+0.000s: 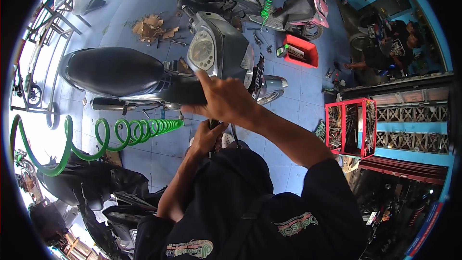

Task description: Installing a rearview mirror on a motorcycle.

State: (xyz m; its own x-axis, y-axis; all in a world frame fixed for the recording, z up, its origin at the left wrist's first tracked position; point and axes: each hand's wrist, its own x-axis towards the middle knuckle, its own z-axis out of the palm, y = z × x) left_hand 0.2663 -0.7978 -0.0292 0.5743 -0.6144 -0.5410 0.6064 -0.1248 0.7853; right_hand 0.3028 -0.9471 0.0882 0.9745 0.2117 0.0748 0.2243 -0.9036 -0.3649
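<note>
A grey motorbike with a black seat point(113, 71) stands across the space before me, its round dial cluster point(202, 50) just beyond my hands. My right hand point(226, 97) reaches over to the left, with its fingers around the end of a flat dark panel point(185, 91). That panel overlaps the bike between seat and front cover; whether it is loose or fixed, I cannot tell. Nearer my body, my left hand point(208, 137) is closed on something dark, mostly hidden by the fingers. A green coiled air hose point(144, 130) ends at a fitting just left of my hands.
A red bin point(301, 50) with bottles sits on the floor beyond the bike, near loose tools and torn cardboard point(151, 29). To the right stands a red tool rack point(351, 127). Other motorbikes are around, one at lower left point(120, 216). A person point(397, 50) crouches at far right.
</note>
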